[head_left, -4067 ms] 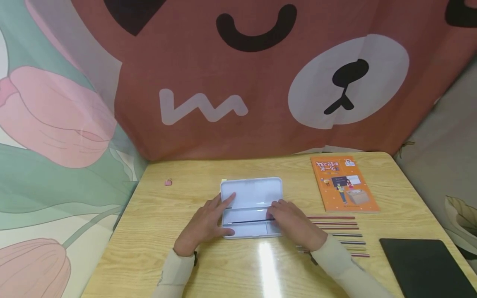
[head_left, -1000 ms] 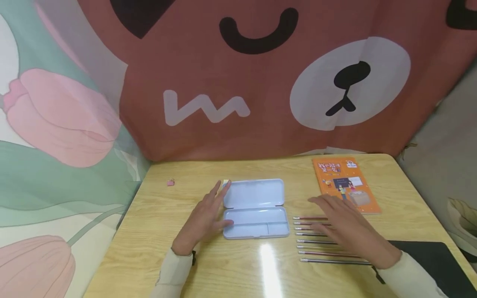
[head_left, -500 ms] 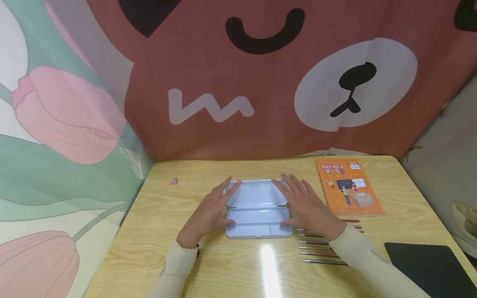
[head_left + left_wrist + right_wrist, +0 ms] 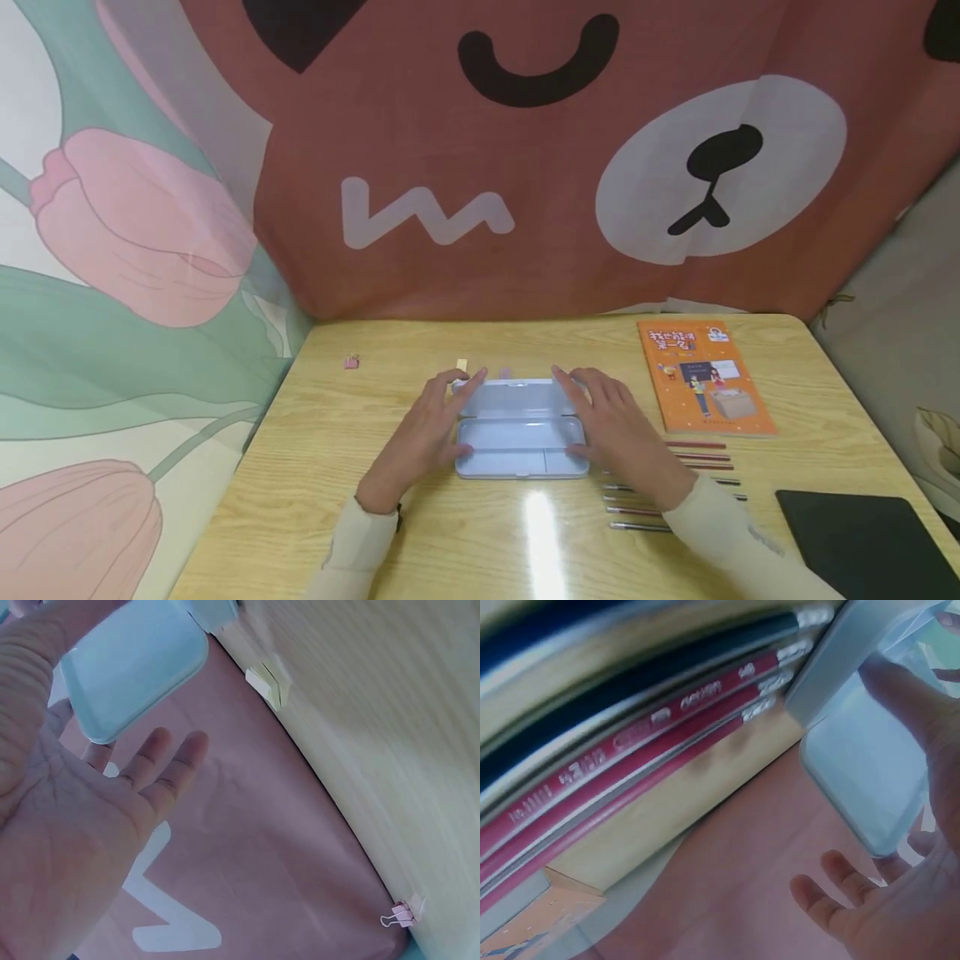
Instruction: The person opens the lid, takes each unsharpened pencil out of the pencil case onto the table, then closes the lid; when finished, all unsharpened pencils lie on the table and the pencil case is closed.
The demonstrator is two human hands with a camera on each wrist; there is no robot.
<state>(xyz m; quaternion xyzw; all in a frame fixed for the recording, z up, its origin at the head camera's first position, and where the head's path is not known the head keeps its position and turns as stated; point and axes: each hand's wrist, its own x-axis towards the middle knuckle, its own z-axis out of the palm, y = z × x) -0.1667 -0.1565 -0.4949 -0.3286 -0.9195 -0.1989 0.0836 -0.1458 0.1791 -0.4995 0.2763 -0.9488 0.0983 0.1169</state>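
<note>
A pale blue pencil case (image 4: 521, 461) stands with its lid (image 4: 517, 400) raised and tilted up at the back; its bare tray has a lengthwise divider. My left hand (image 4: 420, 433) holds the left end, thumb at the tray's edge, fingers at the lid. In the left wrist view some fingers spread behind the lid (image 4: 139, 667). My right hand (image 4: 618, 429) grips the right end likewise, and the right wrist view has its thumb across the case and fingertips past the lid (image 4: 862, 772). Several pencils (image 4: 660, 712) lie right of the case, partly under the right forearm.
An orange book (image 4: 708, 379) lies at the back right and a black flat pad (image 4: 862, 537) at the front right. Behind the case are a small yellow block (image 4: 462, 365) and a small purple item (image 4: 505, 374). A pink binder clip (image 4: 351, 362) sits far left.
The right hand came back from over the pencils to the case's right end. Both hands have since tilted the lid up from lying flat, uncovering the yellow and purple items behind.
</note>
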